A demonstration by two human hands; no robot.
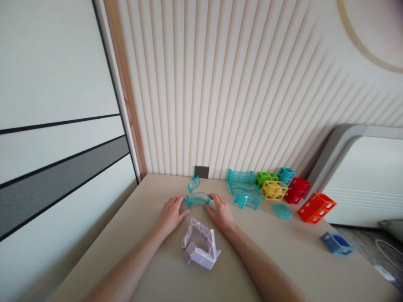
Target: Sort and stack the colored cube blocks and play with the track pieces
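Note:
A curved translucent teal track piece point(197, 199) lies between my two hands, its ends near my fingers. My left hand point(173, 213) pinches its left end, thumb bent toward the near side. At the right end, my right hand point(219, 209) grips it between thumb and fingers. Closer to me, a purple and white folding snake puzzle point(203, 253) rests on the table, bent into a rough loop. A smaller curved teal piece point(194, 183) sits just beyond the track piece, close to the wall.
On the right of the table point(151, 268) stand more teal track pieces point(247, 199), a teal ring-like piece point(281, 211), and green point(266, 179), yellow point(273, 190), blue-teal point(286, 176), red point(297, 190), orange-red point(316, 208) and blue point(336, 243) blocks. A wall socket point(202, 171) is behind.

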